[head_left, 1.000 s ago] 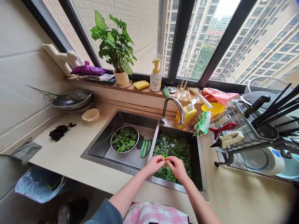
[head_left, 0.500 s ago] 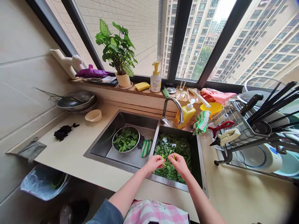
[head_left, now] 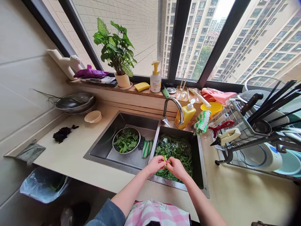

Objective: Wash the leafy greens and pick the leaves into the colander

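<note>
My left hand (head_left: 157,164) and my right hand (head_left: 176,168) meet above the right sink basin (head_left: 199,169), fingertips nearly touching. Pinched between them is a piece of green vegetable stem (head_left: 165,160); both hands are closed on it. Below, leafy greens (head_left: 175,150) float in water and fill most of that basin. In the left basin (head_left: 100,150) stands a round metal bowl (head_left: 113,145) holding more picked greens (head_left: 127,142). Beside the bowl lies a green-and-white striped scrubbing cloth (head_left: 147,148).
The faucet (head_left: 172,103) arches over the basins' back edge, next to a yellow pump bottle (head_left: 185,115). A dish rack (head_left: 231,153) stands at right. On the left counter lie a small beige bowl (head_left: 93,116) and a dark clump (head_left: 63,134); a lined bin (head_left: 43,185) hangs below.
My hands have come together; the right hand moved left and slightly down toward the left hand. The view has shifted slightly.
</note>
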A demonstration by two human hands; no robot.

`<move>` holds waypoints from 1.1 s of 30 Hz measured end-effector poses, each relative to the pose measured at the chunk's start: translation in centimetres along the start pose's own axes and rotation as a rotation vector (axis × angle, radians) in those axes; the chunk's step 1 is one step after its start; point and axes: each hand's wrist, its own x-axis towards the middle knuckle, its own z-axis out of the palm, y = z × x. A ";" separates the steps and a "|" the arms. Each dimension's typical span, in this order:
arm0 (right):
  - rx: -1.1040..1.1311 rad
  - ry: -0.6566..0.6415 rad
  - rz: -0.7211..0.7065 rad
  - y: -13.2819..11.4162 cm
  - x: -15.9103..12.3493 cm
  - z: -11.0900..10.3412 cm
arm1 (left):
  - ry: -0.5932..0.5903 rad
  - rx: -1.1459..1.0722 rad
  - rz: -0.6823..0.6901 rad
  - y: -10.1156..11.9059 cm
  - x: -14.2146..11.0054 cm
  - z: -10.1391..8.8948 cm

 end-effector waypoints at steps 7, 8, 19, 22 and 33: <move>0.781 -0.106 0.350 -0.1 0.6 -0.5 | 0.055 -0.189 -0.158 0.8 0.2 -0.6; 0.802 -0.143 0.343 -0.2 0.4 -0.6 | 0.063 -0.215 -0.170 0.9 0.3 -0.8; 0.571 -0.318 0.242 -1.2 -0.8 -0.7 | 0.090 -0.112 -0.147 0.4 0.5 -0.6; 0.581 -0.196 0.286 -0.6 -0.4 -0.2 | 0.078 -0.099 -0.093 0.4 0.3 -0.4; 0.647 0.025 0.164 0.1 -0.4 1.0 | 0.289 -0.528 -0.144 0.2 0.5 0.3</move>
